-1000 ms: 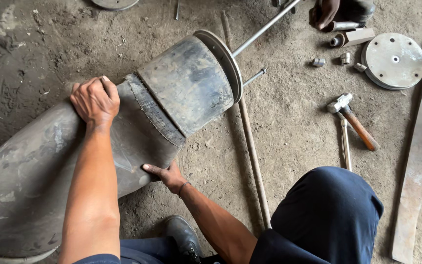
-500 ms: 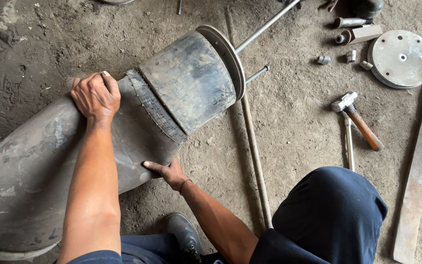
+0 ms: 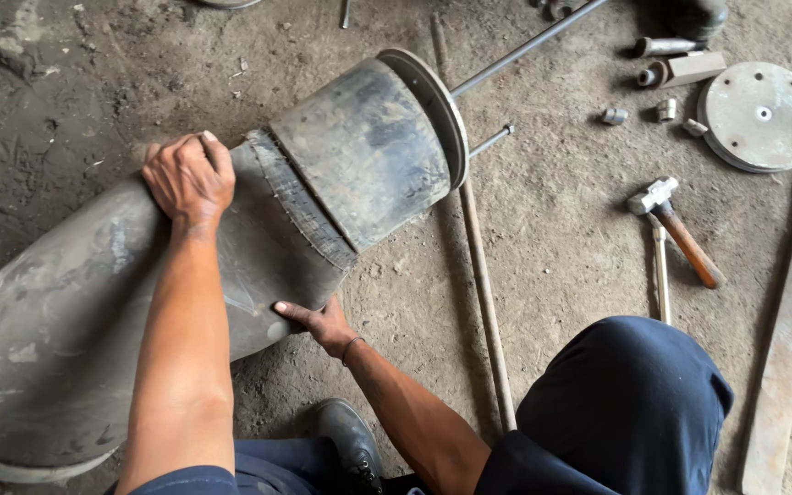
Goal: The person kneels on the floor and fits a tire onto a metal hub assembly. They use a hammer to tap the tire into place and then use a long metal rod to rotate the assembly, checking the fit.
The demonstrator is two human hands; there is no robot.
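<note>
left hand point(image 3: 190, 174) spread flat on the rubber sleeve point(image 3: 93, 302), right hand point(image 3: 318, 321) pressing beneath (fingers open); sleeve partly over the drum point(image 3: 364, 147), most bare.

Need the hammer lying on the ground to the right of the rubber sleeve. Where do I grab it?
Take the hammer by its brown wooden handle, near the free lower end, coming from above. It lies flat on the dirt floor, head toward the round metal plate. A thin rod lies close alongside, so close the fingers across the handle.
</note>
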